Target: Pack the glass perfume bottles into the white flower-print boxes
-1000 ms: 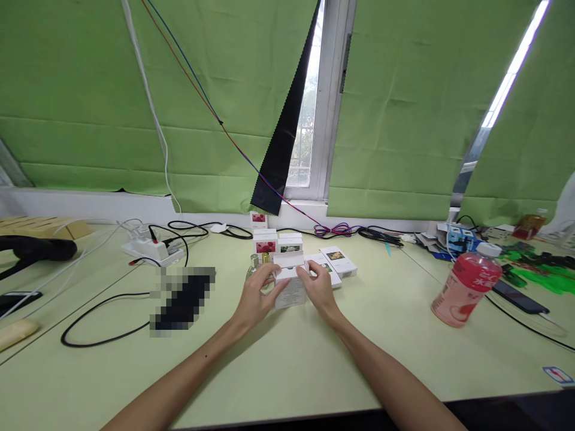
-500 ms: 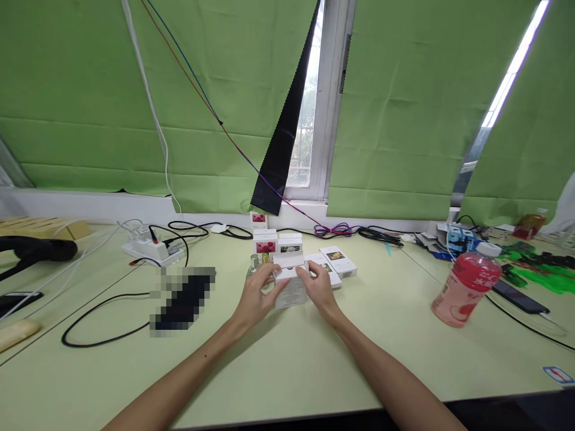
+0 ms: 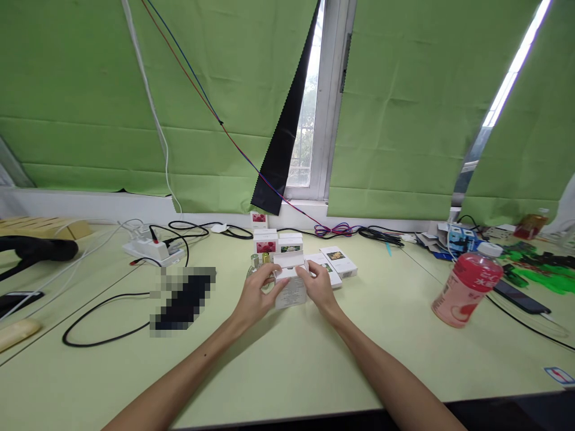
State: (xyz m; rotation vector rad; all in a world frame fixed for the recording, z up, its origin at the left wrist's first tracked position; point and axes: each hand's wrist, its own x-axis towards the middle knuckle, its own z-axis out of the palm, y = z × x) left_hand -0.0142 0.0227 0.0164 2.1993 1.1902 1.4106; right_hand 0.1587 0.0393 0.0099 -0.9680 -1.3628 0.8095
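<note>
Left hand (image 3: 259,292), right hand (image 3: 318,288) gripping white box (image 3: 291,294).

My left hand (image 3: 256,293) and my right hand (image 3: 321,287) hold the white box (image 3: 291,296) between them, its flap (image 3: 290,259) raised. Small bottles (image 3: 265,258) are just left of the box, other boxes (image 3: 265,243) behind it, flat packs (image 3: 340,263) to its right; a drink bottle (image 3: 467,288) is well to its right.

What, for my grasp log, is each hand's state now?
Left hand: holding the white carton, left side.
Right hand: holding the same white carton, right side.
</note>
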